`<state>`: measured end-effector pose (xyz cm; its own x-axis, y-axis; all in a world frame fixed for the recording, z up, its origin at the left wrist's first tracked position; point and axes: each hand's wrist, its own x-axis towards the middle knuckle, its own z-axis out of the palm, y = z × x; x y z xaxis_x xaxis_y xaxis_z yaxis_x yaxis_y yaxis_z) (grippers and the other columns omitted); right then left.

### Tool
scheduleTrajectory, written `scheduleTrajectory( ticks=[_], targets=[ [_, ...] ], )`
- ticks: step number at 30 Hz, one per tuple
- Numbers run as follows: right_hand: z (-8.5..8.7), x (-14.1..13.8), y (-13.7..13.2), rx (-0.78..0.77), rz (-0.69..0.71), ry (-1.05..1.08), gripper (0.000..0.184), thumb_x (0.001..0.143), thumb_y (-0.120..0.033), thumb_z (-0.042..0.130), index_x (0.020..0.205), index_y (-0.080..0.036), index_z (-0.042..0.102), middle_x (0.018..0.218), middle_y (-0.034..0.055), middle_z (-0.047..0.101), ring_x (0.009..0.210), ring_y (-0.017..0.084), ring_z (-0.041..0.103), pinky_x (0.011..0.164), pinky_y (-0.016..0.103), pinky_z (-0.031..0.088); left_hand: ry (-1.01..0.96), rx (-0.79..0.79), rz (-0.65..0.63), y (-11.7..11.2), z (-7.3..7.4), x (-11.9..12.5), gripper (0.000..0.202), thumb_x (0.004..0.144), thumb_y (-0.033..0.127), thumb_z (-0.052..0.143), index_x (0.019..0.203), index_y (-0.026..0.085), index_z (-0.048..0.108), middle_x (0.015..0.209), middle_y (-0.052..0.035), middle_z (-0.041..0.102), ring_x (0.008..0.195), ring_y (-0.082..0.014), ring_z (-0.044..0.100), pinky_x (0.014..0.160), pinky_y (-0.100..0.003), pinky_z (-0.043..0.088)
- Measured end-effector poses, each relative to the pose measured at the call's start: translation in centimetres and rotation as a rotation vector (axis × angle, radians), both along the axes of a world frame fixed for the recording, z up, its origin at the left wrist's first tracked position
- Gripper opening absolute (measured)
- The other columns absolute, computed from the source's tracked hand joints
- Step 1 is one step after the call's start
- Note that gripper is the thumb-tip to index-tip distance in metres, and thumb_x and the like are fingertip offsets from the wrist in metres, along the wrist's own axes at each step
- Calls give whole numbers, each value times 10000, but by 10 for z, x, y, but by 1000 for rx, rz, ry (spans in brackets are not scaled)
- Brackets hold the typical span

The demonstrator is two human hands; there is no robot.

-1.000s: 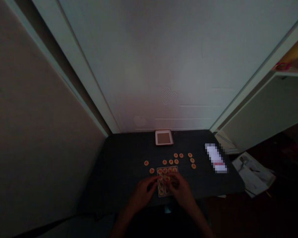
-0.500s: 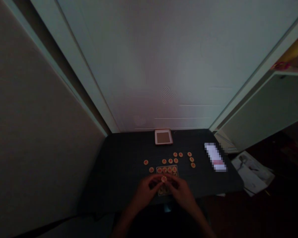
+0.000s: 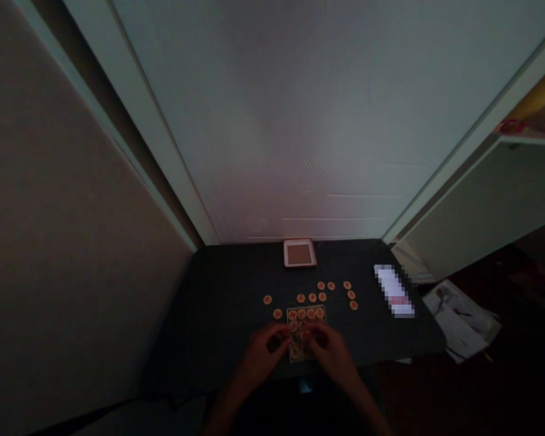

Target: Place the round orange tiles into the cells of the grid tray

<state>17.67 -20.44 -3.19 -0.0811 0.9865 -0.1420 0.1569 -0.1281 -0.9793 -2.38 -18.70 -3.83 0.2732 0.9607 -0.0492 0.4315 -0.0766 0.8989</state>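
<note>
A small square tray (image 3: 306,315) of round orange discs lies near the front of the dark table (image 3: 218,303). Both hands rest over its near half. My left hand (image 3: 266,351) sits at the tray's left edge with curled fingers. My right hand (image 3: 329,350) covers the tray's right side, fingertips bent onto the discs. Whether either hand pinches a disc is hidden in the dim light. Several loose discs (image 3: 312,297) lie just beyond the tray, more at the right (image 3: 351,295) and two at the left (image 3: 267,300).
A square box lid (image 3: 300,253) lies at the table's back edge by the wall. A white pixelated object (image 3: 394,290) is at the right. Papers (image 3: 463,320) lie on the floor right of the table. A cabinet stands further right.
Half a second ago a disc showed raised between the fingertips of both hands; now it is down at the tray and the fingers lie lower on the discs.
</note>
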Motion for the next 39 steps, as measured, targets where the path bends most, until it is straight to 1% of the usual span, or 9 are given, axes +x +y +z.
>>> scheduleTrajectory(
  ticks=[5, 9, 12, 14, 21, 27, 32, 36, 39],
  targets=[
    [-6, 1, -1, 48, 16, -88, 322, 897, -495, 601, 946, -209, 739, 974, 85, 727, 905, 247, 693, 804, 335, 543, 29, 12, -46, -1, -6, -2, 175, 888, 334, 630, 1003, 239, 723, 928, -23, 743, 830, -185, 679, 770, -275, 514],
    [-9, -5, -1, 8, 9, -49, 339, 878, -501, 629, 1054, -221, 703, 1008, 76, 742, 922, 242, 708, 811, 325, 551, 34, -3, -55, -2, -8, 0, 190, 869, 306, 639, 1034, 241, 710, 913, -23, 733, 813, -183, 671, 743, -267, 514],
    [-10, -10, 0, -14, 11, -66, 339, 850, -521, 657, 970, -207, 704, 918, 67, 753, 852, 239, 721, 762, 311, 556, 8, -30, -31, -3, -9, 0, 250, 872, 314, 638, 1111, 252, 681, 916, -18, 734, 815, -182, 673, 727, -261, 515],
    [-11, -12, 2, -20, 28, -109, 335, 846, -527, 657, 901, -201, 713, 872, 65, 755, 813, 236, 722, 740, 306, 553, -5, -29, -27, -4, -10, -1, 248, 885, 336, 628, 1114, 252, 676, 920, -20, 735, 817, -181, 674, 729, -262, 515],
    [-11, -18, 4, -22, 43, -220, 275, 869, -466, 636, 882, -207, 729, 843, 56, 768, 778, 222, 722, 709, 282, 536, -4, -15, -32, -5, -10, -2, 208, 904, 337, 608, 1079, 247, 674, 942, -25, 736, 843, -183, 675, 769, -270, 515],
    [-16, -22, 6, 16, 4, -328, 187, 870, -391, 634, 845, -213, 686, 786, 25, 745, 703, 185, 696, 652, 244, 505, -5, -18, -36, -4, -11, -3, 202, 914, 347, 594, 1070, 244, 668, 949, -27, 735, 843, -178, 675, 778, -268, 518],
    [-22, -23, 5, 53, -29, -424, 192, 854, -384, 645, 768, -213, 643, 693, 6, 698, 634, 171, 655, 590, 230, 473, -5, -16, -34, -3, -14, -3, 212, 890, 310, 614, 1086, 245, 662, 941, -22, 736, 841, -180, 677, 786, -279, 521],
    [-22, -23, 3, 114, -24, -389, 208, 877, -404, 625, 793, -215, 646, 725, 14, 700, 639, 172, 647, 603, 242, 477, -6, -22, -29, -4, -12, -3, 216, 892, 316, 610, 1090, 242, 657, 941, -25, 735, 846, -183, 676, 791, -285, 521],
    [-20, -20, 0, 130, -43, -360, 254, 882, -457, 619, 790, -222, 645, 719, 19, 698, 643, 185, 647, 600, 256, 482, -11, -27, -25, -5, -11, -2, 234, 898, 357, 612, 1097, 243, 658, 957, -29, 733, 856, -187, 676, 788, -285, 521]
  ],
)
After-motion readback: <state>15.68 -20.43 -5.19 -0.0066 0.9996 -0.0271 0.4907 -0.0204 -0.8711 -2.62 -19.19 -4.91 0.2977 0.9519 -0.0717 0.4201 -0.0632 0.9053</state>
